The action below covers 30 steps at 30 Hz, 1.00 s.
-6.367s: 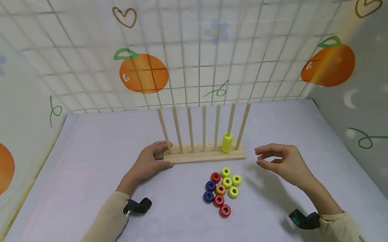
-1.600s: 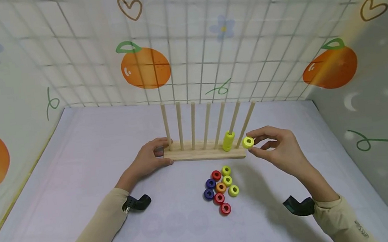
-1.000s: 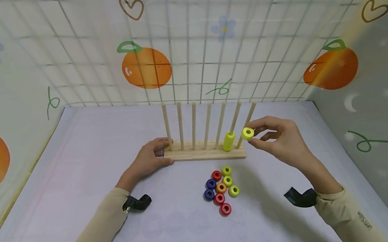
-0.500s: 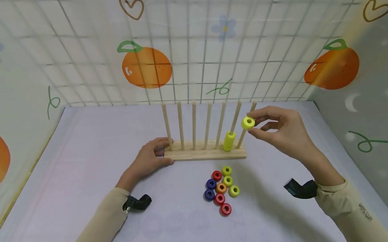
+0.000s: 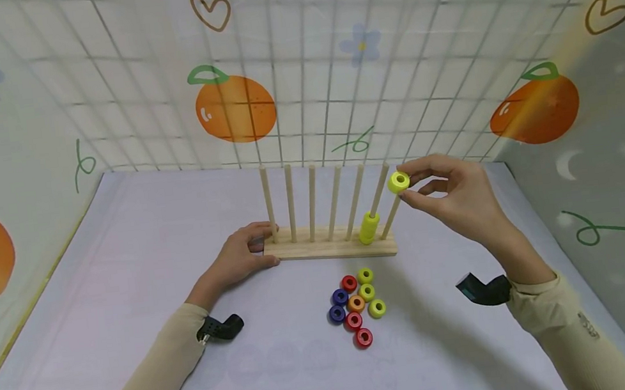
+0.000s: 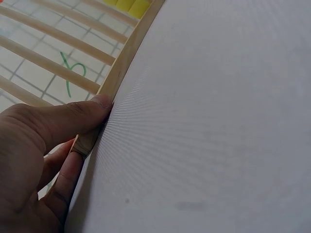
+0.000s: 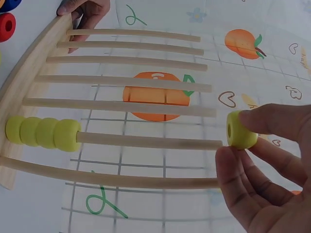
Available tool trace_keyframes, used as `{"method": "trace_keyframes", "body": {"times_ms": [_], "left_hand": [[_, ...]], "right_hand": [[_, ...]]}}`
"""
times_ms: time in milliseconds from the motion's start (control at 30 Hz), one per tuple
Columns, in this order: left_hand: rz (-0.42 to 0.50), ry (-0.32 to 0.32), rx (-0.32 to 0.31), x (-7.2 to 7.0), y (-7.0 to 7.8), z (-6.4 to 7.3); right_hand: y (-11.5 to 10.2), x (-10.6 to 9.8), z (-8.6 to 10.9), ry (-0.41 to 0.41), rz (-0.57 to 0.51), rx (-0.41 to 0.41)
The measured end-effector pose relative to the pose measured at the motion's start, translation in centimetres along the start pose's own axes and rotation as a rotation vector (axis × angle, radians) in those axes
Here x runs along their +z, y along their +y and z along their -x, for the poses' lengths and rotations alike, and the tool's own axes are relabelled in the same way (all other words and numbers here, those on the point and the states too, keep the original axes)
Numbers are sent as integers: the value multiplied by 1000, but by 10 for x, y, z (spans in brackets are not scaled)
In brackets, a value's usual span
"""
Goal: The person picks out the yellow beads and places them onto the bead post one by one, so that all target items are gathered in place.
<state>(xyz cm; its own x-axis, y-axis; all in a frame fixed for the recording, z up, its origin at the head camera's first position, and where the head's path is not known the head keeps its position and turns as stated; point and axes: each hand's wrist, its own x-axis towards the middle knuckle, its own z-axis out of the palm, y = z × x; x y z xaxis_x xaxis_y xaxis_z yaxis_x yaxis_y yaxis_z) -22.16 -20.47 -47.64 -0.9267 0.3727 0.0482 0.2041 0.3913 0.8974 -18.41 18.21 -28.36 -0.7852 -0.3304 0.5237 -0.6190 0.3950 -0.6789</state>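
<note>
A wooden stand with a row of several upright pegs rests on the table. My left hand grips its left end, the thumb in front and the fingers behind. On the second peg from the right sits a stack of yellow beads. My right hand pinches another yellow bead between thumb and fingertips. In the right wrist view, this bead is just off the tip of the stacked peg, apart from it. Part of the rightmost peg is hidden behind the bead and fingers in the head view.
In front of the stand lies a loose group of beads: three yellow, three red, two blue and one orange. Behind the table hangs a patterned cloth over a wire grid.
My right hand, earlier without a bead, has picked up a yellow one from the group and raised it from beside the base to peg-tip height. The left hand stays on the stand.
</note>
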Motion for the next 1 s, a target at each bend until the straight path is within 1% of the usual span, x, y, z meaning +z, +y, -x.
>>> {"method": "trace_keyframes", "body": {"times_ms": [300, 533, 833, 1000], "left_hand": [[-8, -2, 3, -2, 1, 0], [18, -13, -2, -1, 3, -1], [-2, -12, 0, 0, 2, -1], [-3, -5, -2, -1, 2, 1]], "right_hand": [[1, 0, -15, 8, 15, -2], [3, -1, -23, 9, 27, 13], [8, 1, -30, 6, 65, 61], [12, 4, -32, -18, 97, 96]]}}
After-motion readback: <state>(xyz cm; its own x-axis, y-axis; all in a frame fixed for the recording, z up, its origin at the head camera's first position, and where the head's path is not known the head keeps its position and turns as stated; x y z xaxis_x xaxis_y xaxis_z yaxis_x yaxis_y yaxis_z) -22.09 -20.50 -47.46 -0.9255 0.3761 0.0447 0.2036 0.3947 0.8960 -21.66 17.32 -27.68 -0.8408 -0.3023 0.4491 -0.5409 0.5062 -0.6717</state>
